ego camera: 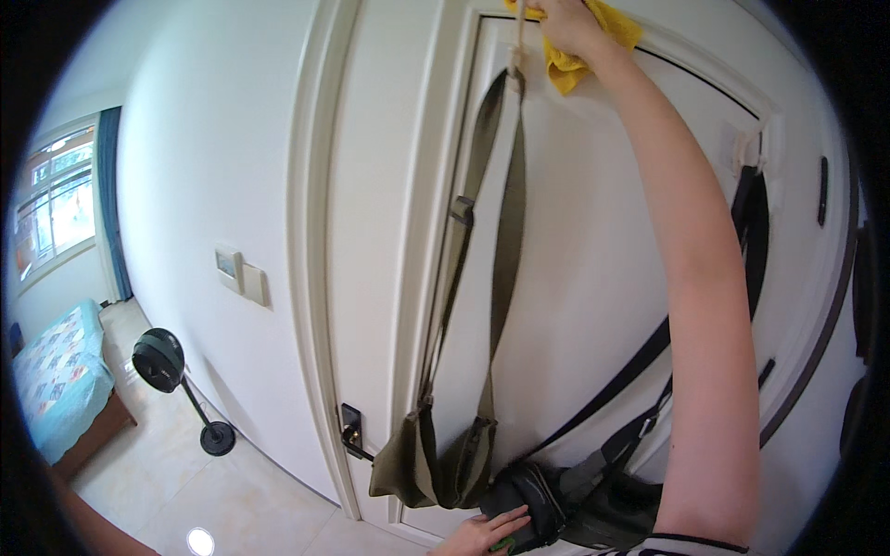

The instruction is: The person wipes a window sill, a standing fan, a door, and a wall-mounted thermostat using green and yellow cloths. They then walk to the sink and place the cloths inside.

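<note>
My right hand (567, 24) is raised to the top of a white panelled door (591, 229), holding a yellow cloth (570, 69) against its upper edge. Beside that hand, an olive canvas bag (452, 465) hangs by a long strap (511, 229) from a pale hook (516, 55). At the bottom of the view, my left hand (490, 534) has its fingers extended against a black bag (532, 497). A small green thing (502, 544) shows under those fingers; whether they grip it is hidden.
More black straps (754, 208) hang from a second hook at the right. The door frame has a black lever handle (353, 434) beside it. Left are wall switches (240, 274), a black standing fan (158, 360), a bed with a patchwork quilt (66, 368) and a window (59, 194).
</note>
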A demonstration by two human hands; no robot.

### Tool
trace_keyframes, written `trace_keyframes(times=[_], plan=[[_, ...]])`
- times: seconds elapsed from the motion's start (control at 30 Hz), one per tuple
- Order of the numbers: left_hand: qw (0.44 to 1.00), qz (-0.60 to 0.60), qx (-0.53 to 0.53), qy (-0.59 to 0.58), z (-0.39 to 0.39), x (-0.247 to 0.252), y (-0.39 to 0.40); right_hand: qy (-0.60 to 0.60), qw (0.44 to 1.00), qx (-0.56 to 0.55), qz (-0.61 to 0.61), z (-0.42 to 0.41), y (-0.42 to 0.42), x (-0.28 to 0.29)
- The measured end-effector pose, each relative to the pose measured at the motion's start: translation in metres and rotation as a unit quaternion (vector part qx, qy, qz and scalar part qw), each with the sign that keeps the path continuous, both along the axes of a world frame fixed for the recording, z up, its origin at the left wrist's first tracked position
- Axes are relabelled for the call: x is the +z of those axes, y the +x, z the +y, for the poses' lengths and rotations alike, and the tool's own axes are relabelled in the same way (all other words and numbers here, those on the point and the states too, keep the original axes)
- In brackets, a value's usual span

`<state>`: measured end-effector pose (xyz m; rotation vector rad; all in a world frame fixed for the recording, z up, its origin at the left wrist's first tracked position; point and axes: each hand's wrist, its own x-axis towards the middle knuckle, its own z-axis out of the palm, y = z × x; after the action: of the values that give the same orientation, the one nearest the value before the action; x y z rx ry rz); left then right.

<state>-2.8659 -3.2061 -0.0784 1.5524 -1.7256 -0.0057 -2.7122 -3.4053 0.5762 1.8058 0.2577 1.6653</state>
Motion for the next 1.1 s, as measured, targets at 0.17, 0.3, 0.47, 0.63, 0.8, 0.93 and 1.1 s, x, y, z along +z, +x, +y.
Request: trace_keyframes(times=[0.17, 0.3, 0.47, 0.63, 0.8, 0.93, 1.1], plan=[[0.998, 0.046, 0.050, 0.001, 0.021, 0.002, 0.007, 0.026, 0.984, 0.178, -0.010, 0.009, 0.025, -0.014], [0.996, 0.046, 0.072, -0.025, 0.031, -0.004, 0.017, 0.112, 0.980, 0.133, 0.096, 0.033, -0.001, -0.029], [0.994, 0.052, 0.089, 0.033, 0.050, -0.005, 0.026, -0.083, 0.990, 0.024, -0.108, -0.025, -0.053, -0.039], [0.994, 0.056, 0.085, 0.045, 0.073, -0.019, 0.041, 0.006, 0.967, -0.085, -0.242, -0.108, -0.148, -0.038], [0.994, 0.061, 0.079, 0.037, 0.089, -0.010, 0.043, 0.155, 0.938, -0.152, -0.271, -0.084, -0.101, -0.049], [0.996, 0.038, 0.082, 0.025, 0.079, -0.021, 0.046, -0.014, 0.997, 0.080, -0.018, -0.035, -0.049, -0.083], [0.997, 0.034, 0.060, 0.037, 0.064, -0.017, 0.036, 0.217, 0.964, 0.138, 0.068, -0.051, -0.036, -0.206]])
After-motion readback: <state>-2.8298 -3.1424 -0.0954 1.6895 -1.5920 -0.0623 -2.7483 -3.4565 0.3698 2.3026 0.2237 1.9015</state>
